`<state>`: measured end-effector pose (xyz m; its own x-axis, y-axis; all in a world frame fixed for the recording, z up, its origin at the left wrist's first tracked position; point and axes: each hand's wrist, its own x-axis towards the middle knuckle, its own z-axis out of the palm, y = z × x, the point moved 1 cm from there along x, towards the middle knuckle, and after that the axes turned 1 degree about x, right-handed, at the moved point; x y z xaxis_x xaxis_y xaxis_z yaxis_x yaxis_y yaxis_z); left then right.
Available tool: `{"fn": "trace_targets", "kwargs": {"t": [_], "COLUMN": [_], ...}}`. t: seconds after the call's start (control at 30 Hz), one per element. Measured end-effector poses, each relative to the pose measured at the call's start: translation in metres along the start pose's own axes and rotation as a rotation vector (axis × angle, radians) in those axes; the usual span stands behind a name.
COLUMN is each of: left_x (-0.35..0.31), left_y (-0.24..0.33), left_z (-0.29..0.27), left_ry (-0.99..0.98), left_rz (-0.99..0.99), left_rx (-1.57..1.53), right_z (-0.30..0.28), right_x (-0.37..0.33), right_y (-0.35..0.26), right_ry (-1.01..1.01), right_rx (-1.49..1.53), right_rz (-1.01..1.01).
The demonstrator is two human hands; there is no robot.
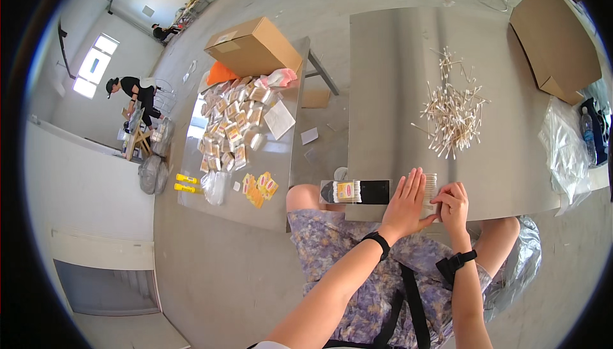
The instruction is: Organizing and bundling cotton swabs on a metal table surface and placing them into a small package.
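Observation:
A neat row of cotton swabs (430, 187) lies side by side near the table's front edge. My left hand (405, 205) rests flat along the row's left side, fingers stretched out together. At its right side, my right hand (453, 205) is closed, thumb and fingers pinched near the lower swab ends; whatever they grip is hidden. Left of my hands, a clear bag of cotton swabs with a yellow-and-red label (345, 191) sits beside a black rectangular object (375, 192). Farther back spreads a loose heap of cotton swabs (452, 116).
A second table (281, 186) at the left bears many packed swab bags (231, 126), a cardboard box (255, 46), yellow cards (259, 188) and yellow tubes (187, 183). An open carton (557, 39) and clear plastic (565, 151) are at right. A person (137, 97) bends far left.

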<state>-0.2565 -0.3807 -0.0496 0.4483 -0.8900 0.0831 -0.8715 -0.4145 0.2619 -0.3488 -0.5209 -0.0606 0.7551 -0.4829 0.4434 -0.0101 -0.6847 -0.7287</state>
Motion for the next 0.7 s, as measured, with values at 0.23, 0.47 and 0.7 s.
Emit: {"fn": "trace_targets", "kwargs": {"t": [0.23, 0.47, 0.7], "left_x": [0.001, 0.0035, 0.0026], "left_y": [0.0012, 0.0042, -0.0008], "left_z": [0.0039, 0.0021, 0.003], "left_ry": [-0.001, 0.018, 0.011], "left_rz": [0.01, 0.018, 0.003], "left_rx": [0.007, -0.004, -0.013], "right_z": [-0.0021, -0.0059, -0.0018], "right_x": [-0.0003, 0.0013, 0.0042], "right_y": [0.0008, 0.0003, -0.0006], "right_ry": [-0.008, -0.005, -0.03], "right_rx": [-0.012, -0.002, 0.031], "right_rz": [-0.021, -0.021, -0.04]}}
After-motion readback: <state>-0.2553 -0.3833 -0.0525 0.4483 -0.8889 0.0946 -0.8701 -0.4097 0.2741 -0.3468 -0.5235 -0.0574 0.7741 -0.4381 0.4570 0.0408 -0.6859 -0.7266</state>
